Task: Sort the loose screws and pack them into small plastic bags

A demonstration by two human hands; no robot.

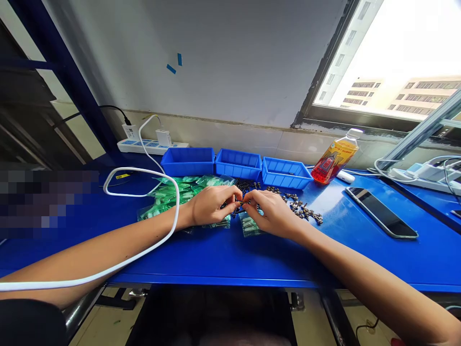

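My left hand (216, 205) and my right hand (271, 211) meet over the middle of the blue table, fingertips almost touching. Both are closed in a pinch on one small dark screw-like part (241, 202), mostly covered by the fingers. Behind and right of them spreads a loose pile of similar dark and brassy metal parts (304, 211), too small to make out exactly. Green-tinted clear plastic packets (180, 193) lie heaped beyond my left hand. Another such packet (250, 225) rests on the table just below my right fingers.
Three blue bins (189, 162) line the wall. Further right stand a drink bottle (335, 158) and a smartphone (382, 213). A white cable (177, 202) loops across my left forearm from a power strip (126, 145). Another power strip (410, 173) lies at far right.
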